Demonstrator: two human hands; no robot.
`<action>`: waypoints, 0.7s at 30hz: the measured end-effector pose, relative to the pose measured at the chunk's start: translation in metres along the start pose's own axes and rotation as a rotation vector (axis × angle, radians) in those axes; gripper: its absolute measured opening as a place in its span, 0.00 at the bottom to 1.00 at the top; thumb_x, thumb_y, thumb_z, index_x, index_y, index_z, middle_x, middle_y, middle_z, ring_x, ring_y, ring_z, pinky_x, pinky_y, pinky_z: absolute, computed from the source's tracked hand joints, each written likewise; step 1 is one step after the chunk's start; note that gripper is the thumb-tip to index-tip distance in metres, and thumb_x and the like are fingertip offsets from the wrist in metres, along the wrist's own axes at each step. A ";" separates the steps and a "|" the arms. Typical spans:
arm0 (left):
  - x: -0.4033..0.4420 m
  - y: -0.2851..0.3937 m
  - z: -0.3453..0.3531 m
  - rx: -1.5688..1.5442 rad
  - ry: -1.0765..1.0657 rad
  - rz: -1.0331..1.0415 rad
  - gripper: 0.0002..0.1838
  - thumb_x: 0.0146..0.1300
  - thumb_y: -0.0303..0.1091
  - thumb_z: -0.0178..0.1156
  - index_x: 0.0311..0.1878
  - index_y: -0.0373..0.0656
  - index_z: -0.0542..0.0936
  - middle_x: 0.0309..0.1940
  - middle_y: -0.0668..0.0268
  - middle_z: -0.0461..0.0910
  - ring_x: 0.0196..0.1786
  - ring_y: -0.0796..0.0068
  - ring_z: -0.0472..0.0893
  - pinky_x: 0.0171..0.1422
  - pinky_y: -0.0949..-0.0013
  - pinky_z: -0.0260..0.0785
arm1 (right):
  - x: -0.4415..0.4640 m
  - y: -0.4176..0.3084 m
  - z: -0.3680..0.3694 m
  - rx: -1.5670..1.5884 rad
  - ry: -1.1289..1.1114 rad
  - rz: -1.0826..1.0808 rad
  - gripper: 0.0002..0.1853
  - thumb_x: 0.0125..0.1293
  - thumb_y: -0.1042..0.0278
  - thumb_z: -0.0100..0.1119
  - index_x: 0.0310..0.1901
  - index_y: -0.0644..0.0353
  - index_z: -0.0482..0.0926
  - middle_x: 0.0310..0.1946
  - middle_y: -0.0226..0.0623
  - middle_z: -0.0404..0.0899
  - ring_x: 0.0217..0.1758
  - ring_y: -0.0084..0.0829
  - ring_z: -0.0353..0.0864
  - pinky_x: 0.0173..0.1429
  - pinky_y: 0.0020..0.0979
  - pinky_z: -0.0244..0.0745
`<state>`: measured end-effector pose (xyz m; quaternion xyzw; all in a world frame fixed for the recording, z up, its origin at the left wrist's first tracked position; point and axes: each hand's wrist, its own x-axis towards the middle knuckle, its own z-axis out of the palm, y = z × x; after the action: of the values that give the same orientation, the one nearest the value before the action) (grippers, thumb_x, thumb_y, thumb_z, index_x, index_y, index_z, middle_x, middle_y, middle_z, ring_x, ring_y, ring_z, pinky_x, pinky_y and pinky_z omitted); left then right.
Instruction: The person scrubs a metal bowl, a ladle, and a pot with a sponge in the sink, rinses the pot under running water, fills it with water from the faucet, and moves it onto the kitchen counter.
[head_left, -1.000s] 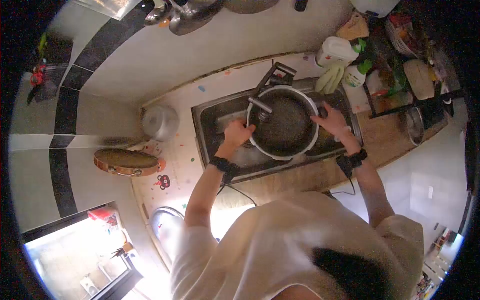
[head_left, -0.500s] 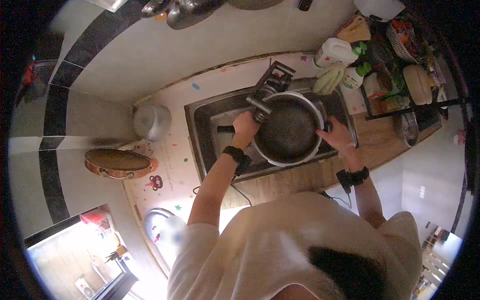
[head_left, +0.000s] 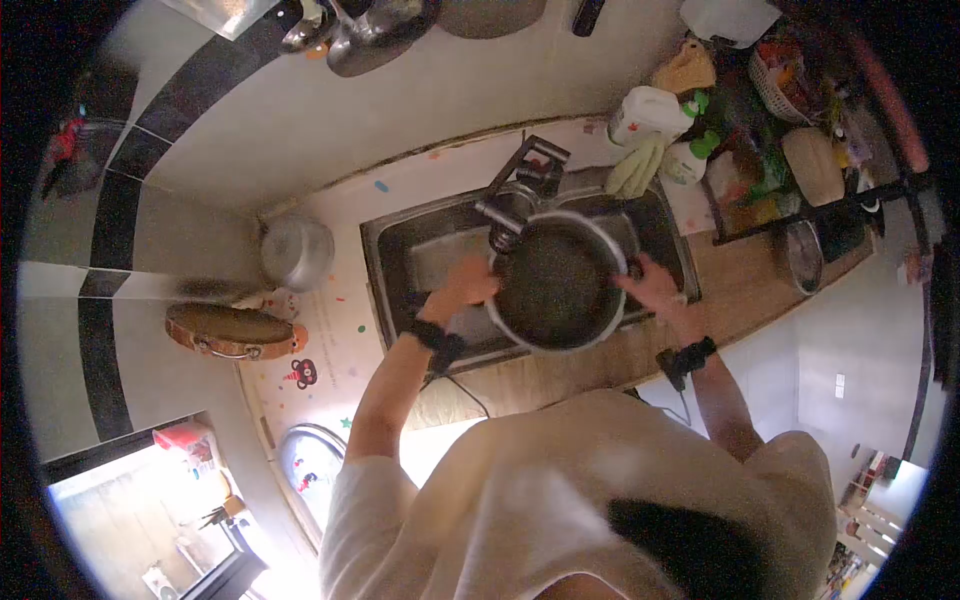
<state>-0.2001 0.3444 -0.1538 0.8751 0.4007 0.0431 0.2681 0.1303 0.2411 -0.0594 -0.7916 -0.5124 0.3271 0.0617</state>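
A dark pot (head_left: 560, 285) with a pale metal rim is held over the sink (head_left: 395, 270), its open top facing me. At its left side, my left hand (head_left: 467, 282) is closed on the pot; the fingertips are partly hidden. On the opposite side, my right hand (head_left: 655, 287) grips the pot by a short dark handle (head_left: 634, 267). The dark faucet (head_left: 515, 195) stands behind the pot, its spout end close to the upper left of the rim. Inside, the pot looks dark, and I cannot make out its contents.
Green gloves (head_left: 635, 168), a white jug (head_left: 648, 112) and a pump bottle (head_left: 690, 158) stand behind the sink's right end. A rack (head_left: 820, 208) occupies the right counter. On the left are a metal pot (head_left: 297, 250) and a round wooden-rimmed item (head_left: 235, 332).
The pot has shifted slightly toward me and to the left, away from the faucet. My left hand has moved down and left from beside the faucet; my right hand stays at the handle.
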 end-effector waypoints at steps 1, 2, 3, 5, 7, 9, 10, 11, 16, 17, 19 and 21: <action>-0.009 -0.004 -0.005 -0.006 -0.011 -0.043 0.16 0.46 0.38 0.53 0.35 0.36 0.77 0.32 0.44 0.75 0.39 0.47 0.75 0.43 0.55 0.68 | 0.006 0.000 0.008 0.015 0.021 -0.041 0.40 0.45 0.40 0.58 0.54 0.62 0.64 0.42 0.52 0.74 0.47 0.48 0.74 0.52 0.40 0.68; -0.018 -0.007 -0.010 -0.011 -0.022 -0.087 0.16 0.46 0.37 0.53 0.34 0.36 0.77 0.32 0.44 0.75 0.39 0.47 0.75 0.43 0.55 0.68 | 0.013 0.003 0.024 0.030 0.038 -0.080 0.40 0.44 0.40 0.59 0.54 0.63 0.64 0.42 0.52 0.75 0.47 0.47 0.74 0.52 0.39 0.68; -0.028 -0.001 -0.030 -0.097 -0.107 -0.263 0.15 0.47 0.37 0.52 0.33 0.36 0.78 0.32 0.43 0.75 0.39 0.48 0.76 0.43 0.54 0.68 | 0.012 -0.005 0.032 0.046 0.050 -0.117 0.41 0.44 0.40 0.59 0.54 0.63 0.64 0.42 0.51 0.75 0.47 0.46 0.74 0.52 0.39 0.68; -0.042 -0.017 -0.048 0.008 -0.204 -0.270 0.15 0.47 0.38 0.51 0.32 0.36 0.78 0.32 0.43 0.75 0.39 0.48 0.76 0.43 0.54 0.68 | 0.013 -0.036 0.028 0.022 -0.047 -0.085 0.41 0.44 0.40 0.58 0.54 0.64 0.64 0.42 0.51 0.74 0.47 0.47 0.74 0.52 0.39 0.68; -0.048 -0.055 -0.054 0.392 -0.238 0.072 0.15 0.47 0.38 0.51 0.33 0.36 0.77 0.32 0.42 0.75 0.40 0.48 0.76 0.44 0.53 0.68 | 0.024 -0.059 0.032 0.038 -0.080 -0.114 0.39 0.45 0.41 0.58 0.53 0.64 0.64 0.43 0.50 0.74 0.47 0.47 0.74 0.51 0.38 0.68; -0.050 -0.025 -0.087 0.026 -0.044 -0.298 0.16 0.47 0.38 0.50 0.36 0.37 0.75 0.32 0.42 0.75 0.40 0.47 0.76 0.45 0.53 0.68 | 0.041 -0.068 0.045 0.093 -0.048 -0.194 0.37 0.46 0.43 0.59 0.52 0.64 0.66 0.43 0.50 0.74 0.47 0.47 0.74 0.51 0.38 0.68; -0.049 -0.008 -0.103 -0.156 0.058 -0.476 0.17 0.47 0.38 0.50 0.38 0.37 0.74 0.32 0.42 0.75 0.40 0.46 0.76 0.45 0.52 0.68 | 0.047 -0.070 0.047 0.162 -0.044 -0.194 0.36 0.46 0.44 0.60 0.52 0.64 0.66 0.43 0.50 0.74 0.46 0.47 0.74 0.50 0.39 0.68; -0.048 0.002 -0.107 -0.102 0.056 -0.513 0.18 0.47 0.38 0.50 0.40 0.37 0.73 0.32 0.43 0.75 0.39 0.45 0.75 0.45 0.52 0.68 | 0.053 -0.069 0.047 0.231 -0.039 -0.192 0.35 0.46 0.46 0.60 0.51 0.64 0.67 0.43 0.50 0.74 0.46 0.47 0.73 0.50 0.39 0.68; -0.057 0.021 -0.119 0.032 -0.067 -0.588 0.23 0.51 0.40 0.51 0.50 0.40 0.68 0.38 0.47 0.75 0.44 0.48 0.75 0.48 0.54 0.68 | 0.055 -0.067 0.060 0.311 0.000 -0.277 0.32 0.46 0.51 0.63 0.49 0.64 0.69 0.43 0.48 0.75 0.46 0.46 0.74 0.50 0.38 0.68; -0.062 0.014 -0.116 0.029 -0.072 -0.568 0.24 0.51 0.40 0.51 0.51 0.40 0.68 0.38 0.46 0.75 0.43 0.48 0.75 0.48 0.54 0.68 | 0.052 -0.072 0.063 0.266 -0.009 -0.276 0.32 0.46 0.52 0.63 0.49 0.63 0.69 0.43 0.48 0.74 0.46 0.45 0.74 0.50 0.38 0.68; -0.073 0.004 -0.118 -0.071 0.009 -0.557 0.22 0.48 0.38 0.52 0.47 0.39 0.69 0.36 0.48 0.76 0.42 0.48 0.75 0.46 0.55 0.68 | 0.043 -0.089 0.063 0.225 -0.095 -0.260 0.33 0.46 0.50 0.62 0.50 0.64 0.68 0.45 0.48 0.73 0.49 0.45 0.72 0.52 0.37 0.67; -0.080 -0.009 -0.118 -0.127 0.047 -0.591 0.21 0.46 0.36 0.53 0.45 0.38 0.70 0.35 0.48 0.76 0.42 0.48 0.75 0.46 0.55 0.68 | 0.033 -0.117 0.048 0.237 -0.239 -0.230 0.36 0.48 0.46 0.60 0.53 0.65 0.65 0.49 0.48 0.69 0.53 0.43 0.69 0.55 0.37 0.64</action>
<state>-0.2944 0.3420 -0.0465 0.7009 0.6404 0.0085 0.3140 0.0212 0.3128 -0.0613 -0.6707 -0.5609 0.4675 0.1304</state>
